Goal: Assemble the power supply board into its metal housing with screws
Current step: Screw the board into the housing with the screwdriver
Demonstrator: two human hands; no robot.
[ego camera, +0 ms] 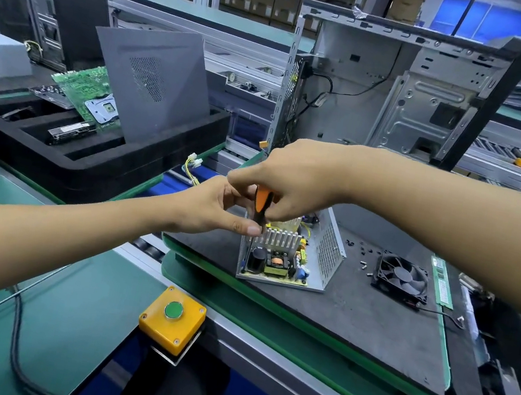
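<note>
- While I watch from the head view, my left hand (215,210) sits just left of the screwdriver (262,205), thumb stretched to the heatsink (277,238); its fingers reach behind the tool's shaft, and I cannot tell whether they pinch the shaft or only steady it.
- Directly beside it, touching, my right hand (293,182) comes from above and grips the orange-and-black handle with curled fingers, the tool roughly upright and pointing down into the housing's far-left corner.
- Below both hands stands the metal housing (329,251) on the dark tabletop (368,327), open at the top, with the power supply board (278,266) already lying inside it; the screw and the tip are hidden behind my fingers.
- To the right of the right hand, loose screws (366,266) lie scattered near a black fan (402,279), well apart from the housing.
- Risk, as I judge it: the tip is out of my sight, so if it slips off the screw head it could gouge the board or strike a component by the heatsink.
- A tilted tool would likely cross-thread the screw or cam out; I would keep it plumb.
- The housing is unclamped; downward pressure off-centre might slide or tip it.
- A dropped screw could vanish under the board and short it later.
</note>
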